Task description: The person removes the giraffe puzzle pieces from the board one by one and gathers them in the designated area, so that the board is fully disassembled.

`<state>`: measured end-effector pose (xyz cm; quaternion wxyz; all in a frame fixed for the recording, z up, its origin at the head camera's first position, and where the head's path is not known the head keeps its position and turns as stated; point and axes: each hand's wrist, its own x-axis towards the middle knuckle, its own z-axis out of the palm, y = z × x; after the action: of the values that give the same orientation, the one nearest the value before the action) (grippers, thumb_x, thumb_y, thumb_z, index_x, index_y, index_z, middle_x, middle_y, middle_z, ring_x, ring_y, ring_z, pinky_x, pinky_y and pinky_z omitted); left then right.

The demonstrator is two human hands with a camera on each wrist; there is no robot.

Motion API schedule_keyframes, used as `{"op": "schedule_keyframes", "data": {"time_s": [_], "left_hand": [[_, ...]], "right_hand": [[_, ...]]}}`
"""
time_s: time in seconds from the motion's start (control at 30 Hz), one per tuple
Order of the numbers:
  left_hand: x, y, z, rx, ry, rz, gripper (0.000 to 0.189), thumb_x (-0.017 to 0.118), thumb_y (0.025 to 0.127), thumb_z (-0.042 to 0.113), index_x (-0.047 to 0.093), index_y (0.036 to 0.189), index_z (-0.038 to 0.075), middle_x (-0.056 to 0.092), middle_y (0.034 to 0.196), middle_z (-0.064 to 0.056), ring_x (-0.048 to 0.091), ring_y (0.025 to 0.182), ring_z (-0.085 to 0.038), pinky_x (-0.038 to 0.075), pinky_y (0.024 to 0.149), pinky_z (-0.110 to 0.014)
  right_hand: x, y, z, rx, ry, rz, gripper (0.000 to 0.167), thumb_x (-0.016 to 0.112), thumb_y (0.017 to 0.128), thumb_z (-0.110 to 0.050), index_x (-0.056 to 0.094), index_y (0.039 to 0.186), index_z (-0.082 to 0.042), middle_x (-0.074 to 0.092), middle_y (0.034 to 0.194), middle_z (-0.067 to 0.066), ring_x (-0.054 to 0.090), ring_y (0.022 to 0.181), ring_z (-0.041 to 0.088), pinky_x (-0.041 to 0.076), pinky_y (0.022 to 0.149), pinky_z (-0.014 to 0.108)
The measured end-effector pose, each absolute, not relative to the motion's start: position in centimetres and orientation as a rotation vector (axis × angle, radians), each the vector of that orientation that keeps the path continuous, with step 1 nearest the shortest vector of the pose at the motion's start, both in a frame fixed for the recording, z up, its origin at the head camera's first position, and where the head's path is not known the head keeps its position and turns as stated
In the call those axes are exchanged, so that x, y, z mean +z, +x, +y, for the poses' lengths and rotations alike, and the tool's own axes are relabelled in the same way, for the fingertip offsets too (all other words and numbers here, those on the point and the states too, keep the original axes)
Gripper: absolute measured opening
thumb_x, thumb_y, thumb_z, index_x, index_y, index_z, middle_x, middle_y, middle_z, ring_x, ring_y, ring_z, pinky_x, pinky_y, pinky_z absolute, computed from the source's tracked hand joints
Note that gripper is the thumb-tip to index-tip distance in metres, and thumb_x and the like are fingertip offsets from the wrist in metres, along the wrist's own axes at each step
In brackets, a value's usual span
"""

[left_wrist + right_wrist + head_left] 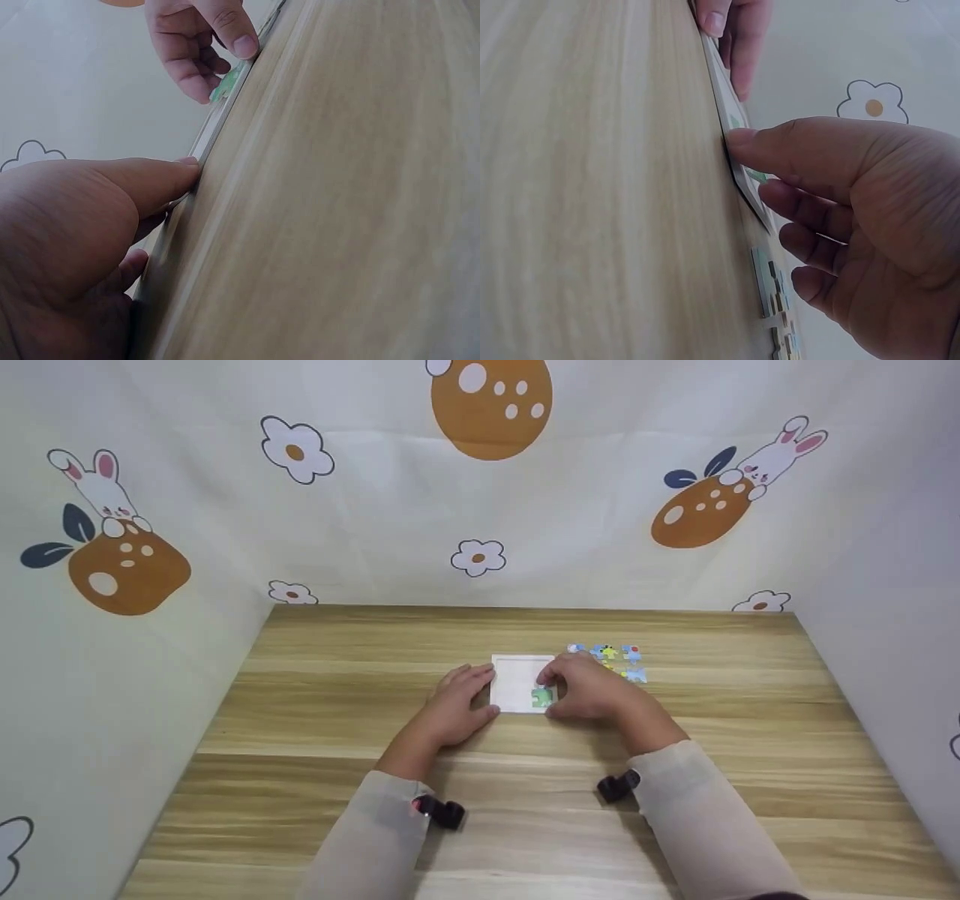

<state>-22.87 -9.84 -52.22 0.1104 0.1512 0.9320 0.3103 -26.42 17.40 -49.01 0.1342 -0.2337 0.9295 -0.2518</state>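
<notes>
A square white puzzle tray (pixel 514 682) lies on the wooden table. One green jigsaw piece (pixel 541 696) sits in its near right corner. My left hand (pixel 457 709) holds the tray's left side, thumb at the near corner and fingers farther up the edge. In the left wrist view the left thumb (pixel 169 180) lies on the rim. With its thumb at the tray's near right rim and index fingertip just beyond the green piece, my right hand (pixel 592 686) pinches around that piece. In the right wrist view the right thumb (pixel 780 150) partly hides the piece.
Several loose jigsaw pieces (pixel 634 652), mostly blue with yellow and red bits, lie right of the tray, partly behind the right hand. A patterned curtain (pixel 375 525) stands along the table's far edge and both sides. A small black camera sits on each sleeve cuff.
</notes>
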Motion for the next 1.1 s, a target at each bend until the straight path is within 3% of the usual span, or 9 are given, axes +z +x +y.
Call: {"op": "schedule_keyframes", "data": {"time_s": [0.27, 0.7, 0.97, 1.1], "left_hand": [[-52.16, -22.81, -9.79, 0.915, 0.426, 2.73, 0.067, 0.067, 0.104, 0.039, 0.044, 0.165, 0.02, 0.038, 0.175, 0.005, 0.02, 0.168, -0.031, 0.017, 0.136, -0.059], [-52.37, -22.87, -9.8, 0.898, 0.422, 2.747, 0.068, 0.067, 0.104, 0.041, 0.045, 0.165, 0.02, 0.039, 0.174, 0.005, 0.021, 0.168, -0.03, 0.017, 0.136, -0.06], [-52.49, -22.97, -9.79, 0.901, 0.421, 2.741, 0.068, 0.067, 0.104, 0.041, 0.045, 0.164, 0.02, 0.038, 0.175, 0.006, 0.02, 0.168, -0.031, 0.017, 0.136, -0.06], [-52.37, -22.96, -9.78, 0.902, 0.413, 2.733, 0.068, 0.068, 0.104, 0.042, 0.044, 0.165, 0.021, 0.037, 0.175, 0.007, 0.019, 0.168, -0.03, 0.016, 0.136, -0.061]], "right_hand": [[-48.87, -26.41, 17.3, -0.792, -0.666, 2.648, 0.044, 0.091, 0.079, -0.017, 0.074, 0.119, -0.011, 0.075, 0.11, 0.001, 0.064, 0.103, 0.02, 0.055, 0.098, 0.041], [-49.25, -26.43, 17.24, -0.841, -0.665, 2.606, 0.042, 0.086, 0.082, -0.009, 0.076, 0.123, -0.008, 0.076, 0.113, 0.004, 0.067, 0.105, 0.02, 0.058, 0.099, 0.043], [-49.5, -26.36, 17.05, -0.788, -0.705, 2.696, 0.052, 0.093, 0.08, -0.038, 0.078, 0.119, -0.006, 0.071, 0.103, 0.004, 0.061, 0.094, 0.018, 0.055, 0.088, 0.038], [-49.58, -26.35, 16.85, -0.752, -0.686, 2.737, 0.051, 0.093, 0.08, -0.042, 0.08, 0.114, -0.007, 0.071, 0.1, 0.004, 0.06, 0.092, 0.018, 0.054, 0.086, 0.038]]}}
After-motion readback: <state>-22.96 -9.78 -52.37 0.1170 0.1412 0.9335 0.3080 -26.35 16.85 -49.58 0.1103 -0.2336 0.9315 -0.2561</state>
